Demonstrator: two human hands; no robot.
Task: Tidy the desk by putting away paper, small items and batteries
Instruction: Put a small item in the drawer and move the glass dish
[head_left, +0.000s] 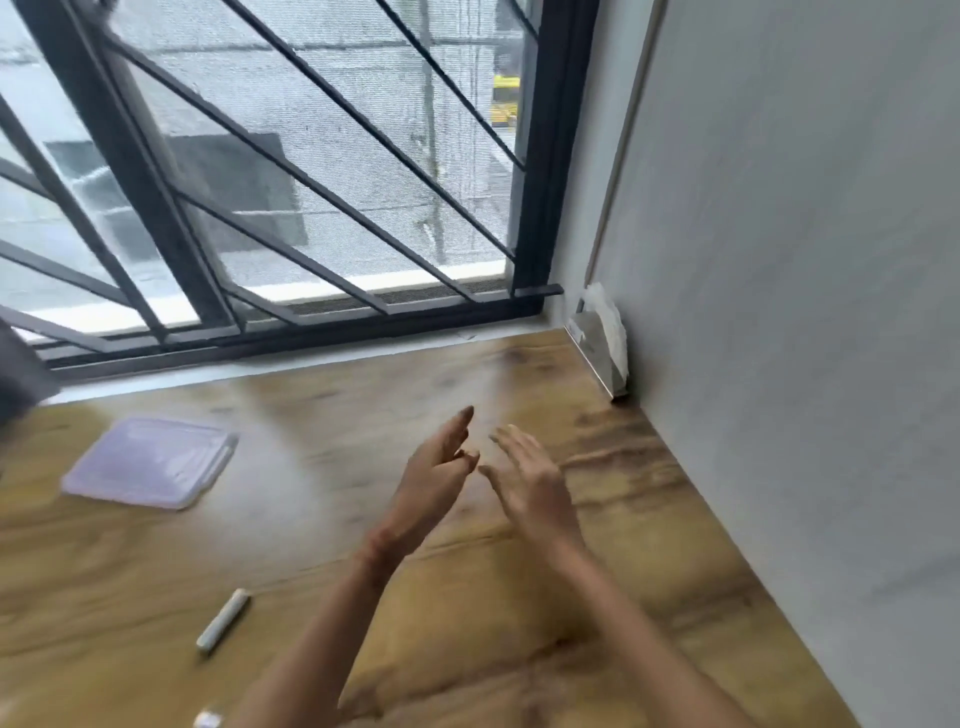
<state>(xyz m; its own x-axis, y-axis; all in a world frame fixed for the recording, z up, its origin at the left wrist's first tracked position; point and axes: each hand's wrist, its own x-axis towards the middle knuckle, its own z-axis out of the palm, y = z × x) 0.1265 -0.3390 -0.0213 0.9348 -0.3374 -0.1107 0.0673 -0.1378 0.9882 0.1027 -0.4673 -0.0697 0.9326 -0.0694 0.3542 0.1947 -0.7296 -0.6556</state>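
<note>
Far right, paper (605, 310) in holder (588, 349)

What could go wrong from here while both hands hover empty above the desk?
The white cylinder lies loose beside the left forearm; a careless sweep might roll it off the desk. The small item at the frame's bottom edge is barely in view, so it could be missed.

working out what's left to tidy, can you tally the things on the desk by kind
lilac flat lid: 1
white stick: 1
small pale item at bottom edge: 1
corner holder with paper: 1
total: 4
</note>
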